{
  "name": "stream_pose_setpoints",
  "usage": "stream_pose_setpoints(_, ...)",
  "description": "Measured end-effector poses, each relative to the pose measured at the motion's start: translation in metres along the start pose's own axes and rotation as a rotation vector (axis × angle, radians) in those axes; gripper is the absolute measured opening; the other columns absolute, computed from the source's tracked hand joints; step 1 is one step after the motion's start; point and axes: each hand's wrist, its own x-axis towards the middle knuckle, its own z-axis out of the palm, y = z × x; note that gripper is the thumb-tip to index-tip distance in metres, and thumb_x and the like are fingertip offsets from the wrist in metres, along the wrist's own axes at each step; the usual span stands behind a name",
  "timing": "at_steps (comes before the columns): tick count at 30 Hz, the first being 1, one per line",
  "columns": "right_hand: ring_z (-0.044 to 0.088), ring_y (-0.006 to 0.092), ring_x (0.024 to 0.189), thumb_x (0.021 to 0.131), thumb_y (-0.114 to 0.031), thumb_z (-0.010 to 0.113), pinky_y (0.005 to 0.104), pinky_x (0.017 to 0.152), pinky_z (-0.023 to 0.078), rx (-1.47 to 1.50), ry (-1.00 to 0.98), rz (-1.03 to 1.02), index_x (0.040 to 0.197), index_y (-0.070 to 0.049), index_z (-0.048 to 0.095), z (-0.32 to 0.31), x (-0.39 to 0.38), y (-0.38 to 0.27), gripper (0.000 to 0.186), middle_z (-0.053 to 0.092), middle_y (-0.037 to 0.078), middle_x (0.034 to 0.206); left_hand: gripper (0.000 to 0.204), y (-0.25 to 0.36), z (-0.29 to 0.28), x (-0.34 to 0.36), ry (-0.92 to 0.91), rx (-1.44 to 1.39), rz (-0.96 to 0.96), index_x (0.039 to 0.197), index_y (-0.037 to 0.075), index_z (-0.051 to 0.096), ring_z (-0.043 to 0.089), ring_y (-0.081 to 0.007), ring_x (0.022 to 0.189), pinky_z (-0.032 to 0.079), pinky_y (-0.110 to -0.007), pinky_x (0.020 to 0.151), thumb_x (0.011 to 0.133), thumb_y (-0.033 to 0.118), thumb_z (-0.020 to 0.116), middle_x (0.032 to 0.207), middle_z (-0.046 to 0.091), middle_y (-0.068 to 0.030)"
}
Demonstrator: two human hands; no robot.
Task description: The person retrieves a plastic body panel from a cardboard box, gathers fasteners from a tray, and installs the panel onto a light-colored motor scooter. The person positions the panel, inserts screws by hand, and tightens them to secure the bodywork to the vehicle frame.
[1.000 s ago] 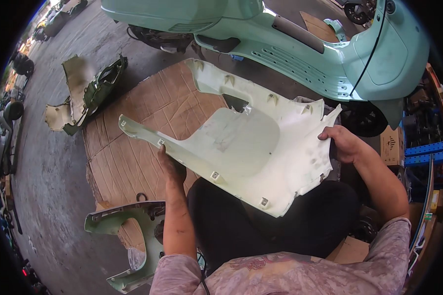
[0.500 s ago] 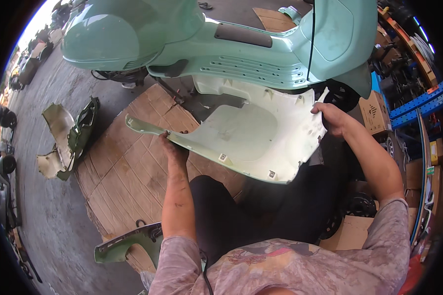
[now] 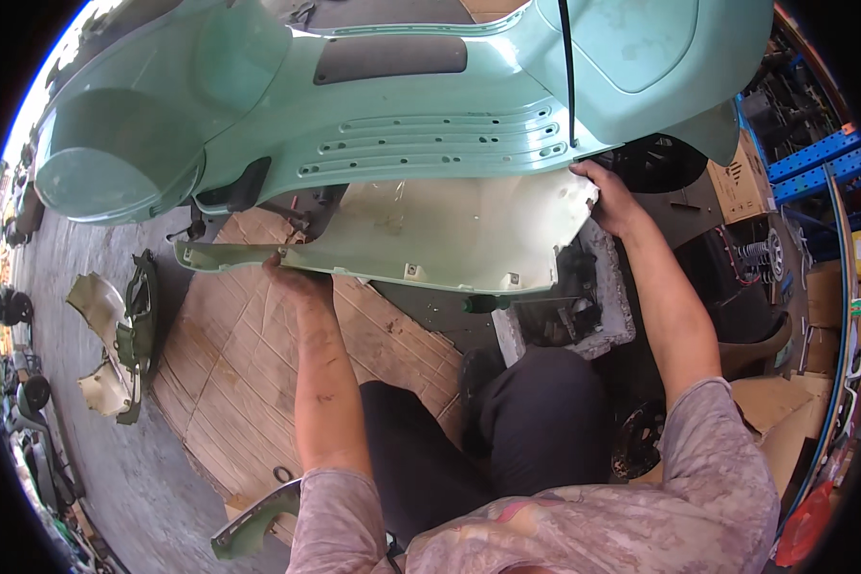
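Observation:
A pale green scooter body panel (image 3: 450, 230) is held between my two hands, its whitish inner face turned up toward me. My left hand (image 3: 299, 277) grips its near edge toward the left end, fingers partly under it. With my right hand (image 3: 607, 196) I grasp the panel's right end, the fingers curled over the edge. The panel's far edge is hidden beneath the footboard of a mint green scooter body (image 3: 402, 110); whether the two touch I cannot tell. A black cord (image 3: 569, 77) hangs in front of the scooter body.
Flattened cardboard (image 3: 230, 373) covers the floor before my knees. Olive green panel pieces (image 3: 115, 340) lie to the left, another green panel (image 3: 253, 526) at lower left. A grey block-like tray (image 3: 584, 316) with dark parts stands near my knee. Blue shelving (image 3: 813, 158) is on the right.
I have moved the panel forward, so its far side now goes under the scooter's footboard. It has tilted, and the grey tray has come into view. Both hands keep their hold.

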Motion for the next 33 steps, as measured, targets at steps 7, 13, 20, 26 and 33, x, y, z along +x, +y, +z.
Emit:
stream_pose_setpoints(7, 0.040, 0.0283, 0.131, 0.092, -0.059, 0.040, 0.0465, 0.111, 0.025, 0.671, -0.099, -0.446, 0.142, -0.004, 0.034, -0.016, 0.014, 0.080, 0.075, 0.043, 0.012, 0.142, 0.053, -0.013, 0.030, 0.009, -0.003, 0.000, 0.065, 0.104, 0.005, 0.053, 0.055, -0.0292, 0.098, 0.044, -0.045, 0.088, 0.076, 0.050, 0.047, 0.103, 0.056, -0.0123)
stream_pose_setpoints(13, 0.039, 0.0235, 0.129, 0.092, -0.049, 0.049, 0.0373, 0.108, 0.029, 0.014, 0.260, -0.813, 0.144, 0.001, 0.025, 0.002, 0.035, 0.111, 0.076, 0.037, 0.014, 0.142, 0.057, -0.033, 0.028, 0.012, 0.015, 0.032, 0.128, 0.100, 0.001, 0.059, 0.058, -0.0298, 0.096, 0.045, -0.045, 0.089, 0.076, 0.051, 0.047, 0.097, 0.062, -0.0137)
stream_pose_setpoints(20, 0.037, 0.0258, 0.130, 0.083, -0.044, 0.066, 0.0371, 0.109, 0.025, -0.119, 0.217, -0.926, 0.141, 0.002, 0.030, 0.021, 0.055, 0.065, 0.083, 0.041, 0.016, 0.139, 0.050, -0.025, 0.008, 0.048, -0.064, -0.068, 0.201, 0.098, 0.007, 0.060, 0.062, -0.0336, 0.091, 0.050, -0.051, 0.085, 0.071, 0.048, 0.047, 0.095, 0.063, -0.0173)
stream_pose_setpoints(26, 0.035, 0.0262, 0.132, 0.081, -0.046, 0.068, 0.0371, 0.109, 0.027, 0.153, 0.144, -0.719, 0.146, -0.002, 0.025, 0.021, 0.050, 0.111, 0.089, 0.040, 0.015, 0.142, 0.051, -0.034, 0.033, 0.022, -0.116, 0.015, 0.205, 0.101, 0.008, 0.058, 0.065, -0.0328, 0.087, 0.053, -0.051, 0.083, 0.066, 0.045, 0.055, 0.092, 0.062, -0.0176)
stream_pose_setpoints(33, 0.046, 0.0225, 0.120, 0.077, -0.017, 0.062, 0.0326, 0.102, 0.035, 0.460, -0.006, -0.539, 0.143, -0.001, 0.033, 0.029, 0.066, 0.150, 0.075, 0.050, 0.014, 0.131, 0.073, -0.038, 0.040, 0.018, -0.138, 0.024, 0.163, 0.125, 0.000, 0.051, 0.056, -0.0343, 0.113, 0.048, -0.051, 0.095, 0.065, 0.042, 0.057, 0.122, 0.053, -0.0245)
